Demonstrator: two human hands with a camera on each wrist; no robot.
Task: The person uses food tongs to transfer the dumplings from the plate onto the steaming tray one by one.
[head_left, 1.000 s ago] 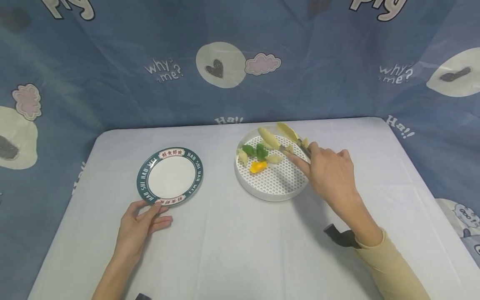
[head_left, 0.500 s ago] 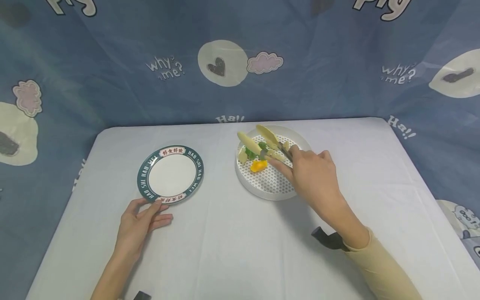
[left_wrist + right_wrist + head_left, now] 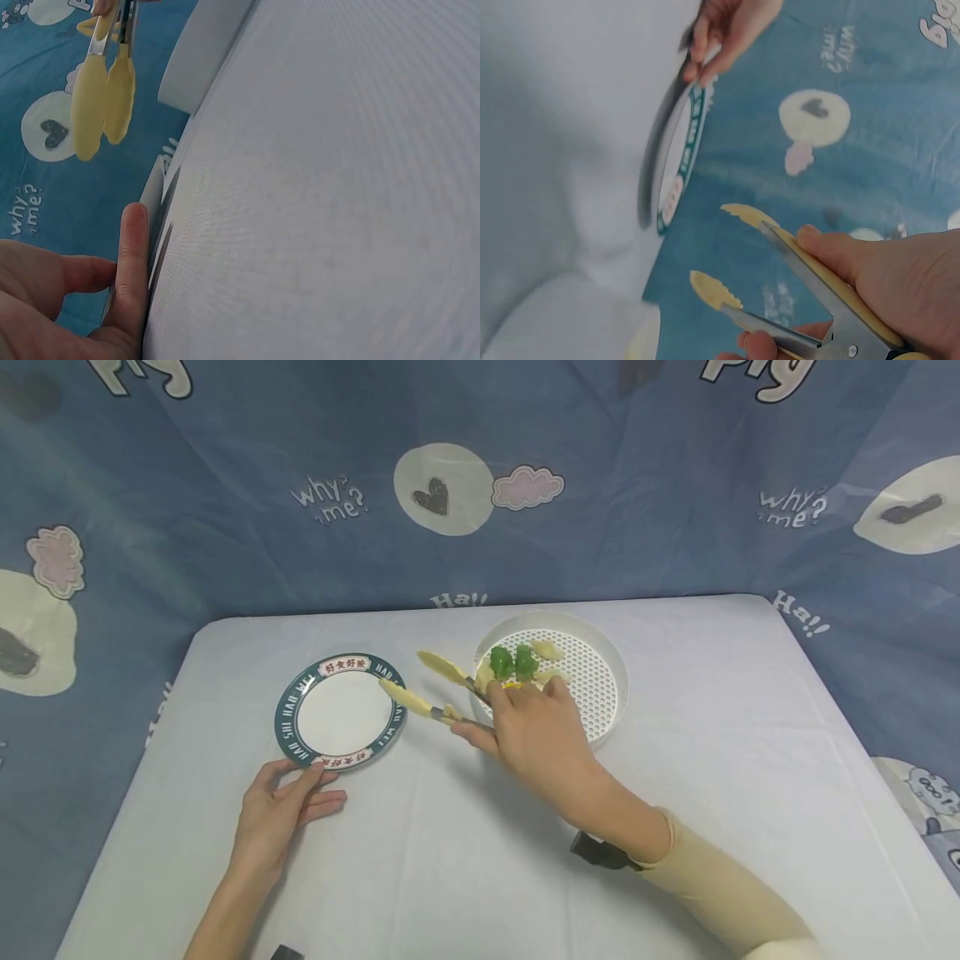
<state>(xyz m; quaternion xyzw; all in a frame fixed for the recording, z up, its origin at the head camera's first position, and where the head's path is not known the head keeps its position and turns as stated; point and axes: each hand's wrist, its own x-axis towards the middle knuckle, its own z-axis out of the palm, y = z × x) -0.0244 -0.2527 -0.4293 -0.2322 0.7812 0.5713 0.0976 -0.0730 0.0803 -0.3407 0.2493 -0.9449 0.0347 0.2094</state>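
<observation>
My left hand (image 3: 273, 818) pinches the near edge of a white plate (image 3: 287, 718) with a green lettered rim, thumb on top. In the left wrist view, fingers (image 3: 133, 247) lie against the plate's edge. Yellow-tipped metal tongs (image 3: 408, 697) are in the grip of my right hand (image 3: 543, 743). Their arms stand spread with nothing between the tips (image 3: 711, 289), which hover between the plate and a round white dish (image 3: 622, 685). On the dish's perforated insert lie green pieces (image 3: 501, 662) and pale yellow pieces (image 3: 547, 649). My right hand mostly hides an orange piece (image 3: 513, 685).
Everything stands on a table with a white cloth (image 3: 450, 877). A blue printed curtain (image 3: 300, 560) hangs behind the table's far edge. The dish has a raised wall around it.
My right hand has carried the tongs left from over the dish toward the plate. The orange piece has become mostly hidden behind that hand. My left hand and the plate have stayed put.
</observation>
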